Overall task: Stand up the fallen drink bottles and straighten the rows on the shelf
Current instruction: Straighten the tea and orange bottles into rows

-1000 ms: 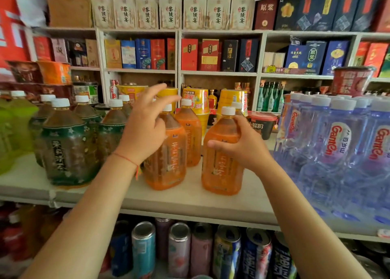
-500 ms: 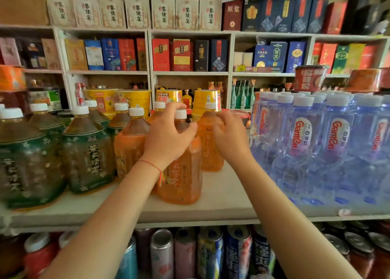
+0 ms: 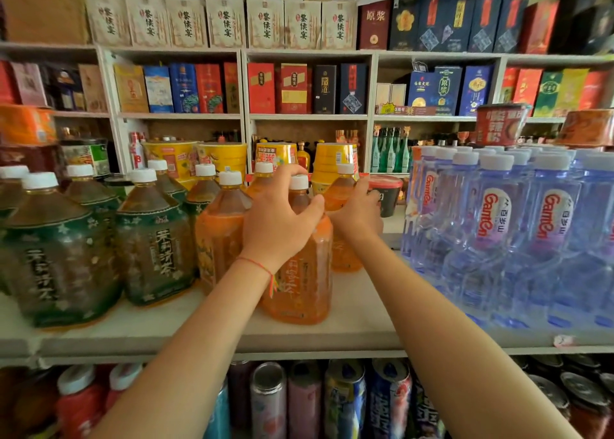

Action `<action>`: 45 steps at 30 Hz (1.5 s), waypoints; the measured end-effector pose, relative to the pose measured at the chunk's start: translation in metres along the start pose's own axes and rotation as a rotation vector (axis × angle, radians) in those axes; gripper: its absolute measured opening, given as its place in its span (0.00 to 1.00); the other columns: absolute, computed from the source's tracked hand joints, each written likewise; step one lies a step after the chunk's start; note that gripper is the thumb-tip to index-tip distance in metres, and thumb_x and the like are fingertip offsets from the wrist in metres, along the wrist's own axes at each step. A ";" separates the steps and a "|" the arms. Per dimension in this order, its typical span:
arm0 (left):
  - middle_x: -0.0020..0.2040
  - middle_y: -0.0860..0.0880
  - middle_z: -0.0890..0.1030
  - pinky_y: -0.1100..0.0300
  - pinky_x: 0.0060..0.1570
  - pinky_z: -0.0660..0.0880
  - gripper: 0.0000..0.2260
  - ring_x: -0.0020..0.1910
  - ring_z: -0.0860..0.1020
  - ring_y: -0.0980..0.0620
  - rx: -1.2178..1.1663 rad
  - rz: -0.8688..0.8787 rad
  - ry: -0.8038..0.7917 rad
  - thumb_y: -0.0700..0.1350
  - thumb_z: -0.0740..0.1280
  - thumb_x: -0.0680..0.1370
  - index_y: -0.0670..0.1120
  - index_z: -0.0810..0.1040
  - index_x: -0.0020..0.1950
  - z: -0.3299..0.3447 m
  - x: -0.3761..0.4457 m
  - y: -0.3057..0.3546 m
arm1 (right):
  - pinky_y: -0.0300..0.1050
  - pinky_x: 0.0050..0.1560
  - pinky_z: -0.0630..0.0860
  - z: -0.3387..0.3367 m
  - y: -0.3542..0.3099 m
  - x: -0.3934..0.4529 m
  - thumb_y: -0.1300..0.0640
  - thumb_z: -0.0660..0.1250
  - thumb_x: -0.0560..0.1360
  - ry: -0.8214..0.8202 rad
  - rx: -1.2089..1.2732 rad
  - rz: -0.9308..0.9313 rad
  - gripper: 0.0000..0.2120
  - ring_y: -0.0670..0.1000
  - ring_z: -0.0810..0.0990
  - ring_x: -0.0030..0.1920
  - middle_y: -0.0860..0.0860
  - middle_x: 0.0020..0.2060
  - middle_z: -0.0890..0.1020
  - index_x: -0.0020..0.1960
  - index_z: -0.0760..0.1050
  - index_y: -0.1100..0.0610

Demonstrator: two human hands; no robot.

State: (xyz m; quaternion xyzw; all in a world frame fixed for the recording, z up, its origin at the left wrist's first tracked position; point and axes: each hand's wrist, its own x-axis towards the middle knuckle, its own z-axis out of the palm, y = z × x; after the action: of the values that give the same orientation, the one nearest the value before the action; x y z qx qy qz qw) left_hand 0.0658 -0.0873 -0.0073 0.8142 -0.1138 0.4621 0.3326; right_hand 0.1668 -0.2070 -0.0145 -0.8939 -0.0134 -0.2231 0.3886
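Several orange tea bottles with white caps stand upright on the shelf (image 3: 358, 325). My left hand (image 3: 279, 219) grips the shoulder of the front orange bottle (image 3: 302, 289), fingers wrapped below its cap. My right hand (image 3: 360, 216) is closed around the orange bottle behind it (image 3: 342, 252), further back and to the right. Another orange bottle (image 3: 221, 236) stands just left of the front one, touching it. Green-labelled tea bottles (image 3: 154, 242) stand in rows on the left. No bottle in view lies on its side.
Clear blue water bottles (image 3: 495, 236) crowd the right side of the shelf. Yellow noodle cups (image 3: 226, 158) and a dark cup (image 3: 387, 192) sit behind the bottles. Cans (image 3: 342, 402) fill the shelf below. Boxed goods line the back wall shelves.
My left hand came down from above the caps onto the front orange bottle. My right hand pushed its orange bottle backwards, deeper into the shelf behind the front one.
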 end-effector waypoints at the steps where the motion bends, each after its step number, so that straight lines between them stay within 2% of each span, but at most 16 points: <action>1: 0.44 0.58 0.76 0.69 0.35 0.70 0.15 0.41 0.76 0.58 0.000 -0.006 -0.002 0.50 0.70 0.78 0.50 0.73 0.62 0.000 0.000 0.000 | 0.58 0.59 0.75 -0.003 0.002 0.000 0.35 0.76 0.66 -0.012 -0.011 -0.004 0.52 0.62 0.71 0.69 0.59 0.73 0.65 0.78 0.52 0.52; 7: 0.45 0.55 0.78 0.68 0.35 0.71 0.15 0.42 0.76 0.55 0.010 -0.019 0.003 0.51 0.70 0.78 0.51 0.73 0.63 0.001 -0.001 0.001 | 0.60 0.59 0.78 -0.028 0.020 -0.010 0.36 0.79 0.63 -0.036 0.004 -0.038 0.50 0.61 0.74 0.66 0.57 0.70 0.68 0.75 0.56 0.50; 13: 0.45 0.56 0.77 0.59 0.37 0.77 0.15 0.43 0.78 0.53 -0.002 -0.012 -0.012 0.51 0.69 0.78 0.51 0.72 0.62 0.003 0.001 0.001 | 0.62 0.60 0.77 -0.055 0.043 -0.021 0.40 0.79 0.64 -0.041 0.052 -0.075 0.49 0.59 0.72 0.65 0.55 0.67 0.68 0.75 0.56 0.48; 18: 0.50 0.56 0.76 0.65 0.40 0.73 0.16 0.48 0.76 0.55 -0.060 -0.082 -0.068 0.53 0.69 0.79 0.53 0.71 0.64 -0.001 0.001 0.001 | 0.59 0.62 0.77 -0.063 0.048 -0.028 0.38 0.79 0.65 -0.052 0.083 -0.122 0.50 0.57 0.72 0.67 0.54 0.69 0.69 0.77 0.55 0.48; 20: 0.52 0.57 0.77 0.62 0.45 0.75 0.15 0.51 0.77 0.54 -0.129 -0.141 -0.104 0.54 0.68 0.79 0.54 0.71 0.64 -0.003 0.000 0.001 | 0.59 0.63 0.76 -0.063 0.049 -0.033 0.33 0.74 0.66 -0.056 0.163 -0.112 0.49 0.56 0.72 0.68 0.53 0.70 0.70 0.78 0.55 0.47; 22: 0.52 0.56 0.80 0.53 0.52 0.79 0.11 0.51 0.79 0.53 -0.214 -0.196 -0.146 0.54 0.68 0.79 0.56 0.75 0.60 -0.006 0.001 0.001 | 0.58 0.63 0.75 -0.064 0.050 -0.036 0.29 0.67 0.69 -0.040 0.297 -0.070 0.44 0.54 0.72 0.68 0.49 0.69 0.71 0.78 0.56 0.46; 24: 0.50 0.55 0.83 0.48 0.55 0.80 0.05 0.50 0.81 0.54 -0.308 -0.244 -0.184 0.53 0.69 0.78 0.58 0.77 0.54 -0.010 0.001 0.000 | 0.50 0.62 0.70 -0.066 0.050 -0.040 0.37 0.62 0.79 -0.011 0.424 -0.058 0.32 0.49 0.68 0.66 0.45 0.65 0.68 0.77 0.58 0.48; 26: 0.49 0.55 0.85 0.49 0.55 0.80 0.04 0.49 0.83 0.55 -0.394 -0.285 -0.226 0.51 0.70 0.78 0.58 0.79 0.52 -0.014 0.002 0.000 | 0.50 0.63 0.67 -0.068 0.052 -0.043 0.42 0.57 0.83 0.016 0.502 -0.052 0.25 0.50 0.67 0.68 0.47 0.66 0.69 0.77 0.59 0.48; 28: 0.49 0.55 0.85 0.51 0.55 0.81 0.06 0.49 0.84 0.54 -0.472 -0.333 -0.272 0.50 0.71 0.78 0.57 0.81 0.54 -0.017 0.003 0.000 | 0.56 0.72 0.64 -0.067 0.055 -0.047 0.40 0.54 0.83 0.003 0.505 -0.017 0.28 0.55 0.64 0.75 0.51 0.74 0.67 0.79 0.57 0.50; 32: 0.48 0.53 0.87 0.54 0.49 0.81 0.11 0.49 0.85 0.49 -0.652 -0.448 -0.357 0.50 0.71 0.77 0.55 0.81 0.59 -0.008 -0.002 0.009 | 0.60 0.75 0.60 -0.064 0.059 -0.055 0.38 0.52 0.82 -0.003 0.505 -0.003 0.30 0.56 0.61 0.77 0.52 0.77 0.65 0.80 0.57 0.50; 34: 0.49 0.51 0.87 0.51 0.51 0.81 0.10 0.48 0.86 0.48 -0.689 -0.469 -0.320 0.53 0.72 0.76 0.55 0.82 0.56 0.003 -0.010 0.017 | 0.61 0.74 0.61 -0.066 0.057 -0.060 0.35 0.50 0.80 0.010 0.542 -0.017 0.31 0.55 0.64 0.75 0.51 0.75 0.68 0.78 0.60 0.48; 36: 0.50 0.50 0.87 0.48 0.53 0.81 0.12 0.49 0.86 0.48 -0.698 -0.485 -0.269 0.56 0.74 0.74 0.55 0.82 0.56 0.017 -0.017 0.027 | 0.55 0.70 0.65 -0.068 0.055 -0.062 0.35 0.49 0.80 0.017 0.603 0.003 0.29 0.53 0.69 0.71 0.50 0.70 0.73 0.74 0.66 0.48; 38: 0.51 0.49 0.86 0.46 0.55 0.81 0.16 0.49 0.86 0.48 -0.736 -0.530 -0.229 0.58 0.74 0.73 0.53 0.81 0.58 0.031 -0.022 0.037 | 0.47 0.59 0.68 -0.074 0.055 -0.064 0.39 0.48 0.83 0.009 0.674 0.041 0.21 0.50 0.75 0.63 0.48 0.60 0.78 0.65 0.73 0.46; 40: 0.52 0.49 0.86 0.45 0.56 0.81 0.18 0.50 0.85 0.48 -0.788 -0.577 -0.184 0.59 0.74 0.73 0.54 0.80 0.58 0.045 -0.028 0.046 | 0.41 0.51 0.70 -0.077 0.058 -0.067 0.40 0.48 0.84 -0.011 0.754 0.074 0.18 0.42 0.76 0.52 0.44 0.50 0.79 0.54 0.75 0.42; 43: 0.56 0.50 0.84 0.46 0.56 0.81 0.23 0.53 0.84 0.48 -0.843 -0.645 -0.164 0.62 0.74 0.72 0.56 0.76 0.64 0.065 -0.040 0.056 | 0.49 0.60 0.74 -0.073 0.065 -0.073 0.34 0.48 0.81 -0.067 0.780 0.093 0.24 0.45 0.80 0.54 0.46 0.53 0.83 0.62 0.76 0.44; 45: 0.55 0.49 0.85 0.44 0.57 0.80 0.24 0.53 0.84 0.47 -0.909 -0.688 -0.230 0.62 0.72 0.73 0.56 0.75 0.67 0.073 -0.043 0.059 | 0.55 0.63 0.75 -0.070 0.067 -0.076 0.31 0.48 0.77 -0.072 0.790 0.106 0.29 0.48 0.82 0.55 0.48 0.54 0.84 0.64 0.76 0.44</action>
State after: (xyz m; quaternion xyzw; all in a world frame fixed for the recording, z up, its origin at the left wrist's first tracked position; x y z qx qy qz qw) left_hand 0.0628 -0.1844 -0.0424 0.6248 -0.0649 0.1407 0.7653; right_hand 0.0845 -0.2917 -0.0499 -0.6823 -0.0657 -0.1492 0.7127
